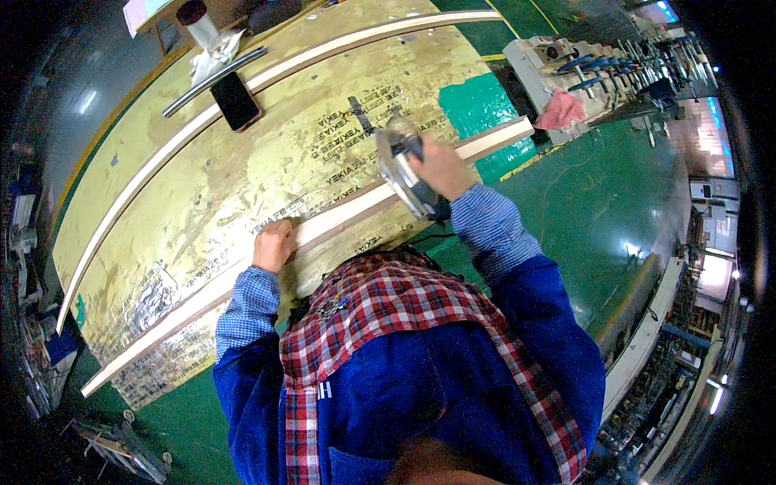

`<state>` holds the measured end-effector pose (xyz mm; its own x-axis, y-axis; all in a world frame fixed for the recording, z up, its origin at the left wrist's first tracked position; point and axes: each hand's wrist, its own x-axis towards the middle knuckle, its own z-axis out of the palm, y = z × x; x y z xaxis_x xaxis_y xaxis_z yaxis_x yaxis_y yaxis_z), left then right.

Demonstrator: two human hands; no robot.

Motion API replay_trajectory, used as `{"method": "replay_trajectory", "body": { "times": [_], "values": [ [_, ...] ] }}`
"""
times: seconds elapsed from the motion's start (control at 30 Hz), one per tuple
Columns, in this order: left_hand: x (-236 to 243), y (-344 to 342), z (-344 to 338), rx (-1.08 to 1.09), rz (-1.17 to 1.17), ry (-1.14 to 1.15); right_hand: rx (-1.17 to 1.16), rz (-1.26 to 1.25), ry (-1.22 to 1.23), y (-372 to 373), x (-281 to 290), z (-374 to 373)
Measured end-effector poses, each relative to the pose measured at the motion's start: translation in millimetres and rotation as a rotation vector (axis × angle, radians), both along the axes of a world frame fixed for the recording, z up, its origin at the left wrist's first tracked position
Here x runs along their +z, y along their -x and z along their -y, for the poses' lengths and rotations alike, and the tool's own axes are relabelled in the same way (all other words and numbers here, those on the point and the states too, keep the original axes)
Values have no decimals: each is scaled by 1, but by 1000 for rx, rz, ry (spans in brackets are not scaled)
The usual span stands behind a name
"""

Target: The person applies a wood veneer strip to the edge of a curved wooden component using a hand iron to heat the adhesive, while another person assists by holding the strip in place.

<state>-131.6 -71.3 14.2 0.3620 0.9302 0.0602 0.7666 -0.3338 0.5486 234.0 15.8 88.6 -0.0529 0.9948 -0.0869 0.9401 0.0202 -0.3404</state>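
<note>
A long pale wooden strip (pixel 182 314) runs slantwise along the near side of the worktable (pixel 299 137), its right end over a green patch. My left hand (pixel 275 245) is closed on this strip, left of its middle. Further right, my right hand (pixel 443 168) is wrapped round a grey and black handheld power tool (pixel 402 171). The tool sits across the same strip; motion blur hides its exact kind and its underside. Both of my forearms wear blue checked sleeve covers.
A second wooden strip (pixel 323 55) lies along the table's far side. Near it are a phone (pixel 235 103), a metal bar (pixel 194 91), a crumpled plastic bag (pixel 215 63) and a dark-topped container (pixel 196 23). At right stands a bench of clamps (pixel 594 69) with a pink cloth (pixel 563 110).
</note>
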Motion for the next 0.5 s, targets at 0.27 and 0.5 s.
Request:
{"method": "replay_trajectory", "body": {
  "times": [0.27, 0.5],
  "values": [
    [0, 15, 9, 37, 40, 20, -112, 108, 34, -74, 5, -15],
    [12, 10, -14, 292, 443, 498, -115, 57, -5, -80, 11, -19]
  ]
}}
